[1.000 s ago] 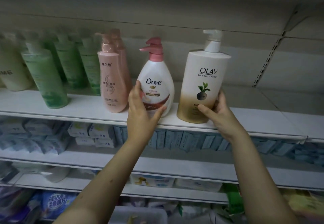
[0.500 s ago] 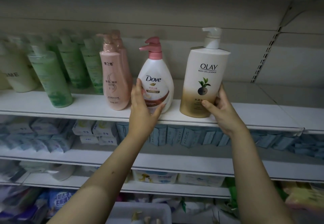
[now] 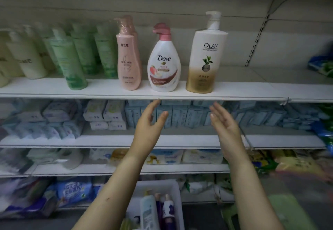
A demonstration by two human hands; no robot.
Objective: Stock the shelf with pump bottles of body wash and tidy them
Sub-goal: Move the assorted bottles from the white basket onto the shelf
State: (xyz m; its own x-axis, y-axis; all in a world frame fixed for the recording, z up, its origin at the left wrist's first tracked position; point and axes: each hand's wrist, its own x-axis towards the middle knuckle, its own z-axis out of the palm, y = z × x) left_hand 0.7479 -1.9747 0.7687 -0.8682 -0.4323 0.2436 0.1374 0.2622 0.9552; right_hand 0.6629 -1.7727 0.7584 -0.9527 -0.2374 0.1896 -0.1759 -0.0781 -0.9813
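Note:
On the top shelf (image 3: 108, 92) three pump bottles stand upright in a row: a pink bottle (image 3: 128, 60), a white Dove bottle (image 3: 164, 64) with a pink pump, and a tall white-and-gold Olay bottle (image 3: 205, 56). My left hand (image 3: 149, 121) hangs open below the shelf edge, under the Dove bottle. My right hand (image 3: 223, 123) is open too, below the Olay bottle. Neither hand touches anything. At the bottom, a white bin (image 3: 173, 186) holds several more pump bottles (image 3: 149, 211).
Green bottles (image 3: 72, 62) and cream bottles (image 3: 28, 60) crowd the shelf's left part. To the right of the Olay bottle the shelf board lies bare up to colourful packs (image 3: 322, 65). Lower shelves carry packaged tissue and pads (image 3: 180, 116).
Both hands have let go of the Dove and Olay bottles and dropped below the shelf edge. The bottles stay standing. The view has tilted down, bringing the bin into sight.

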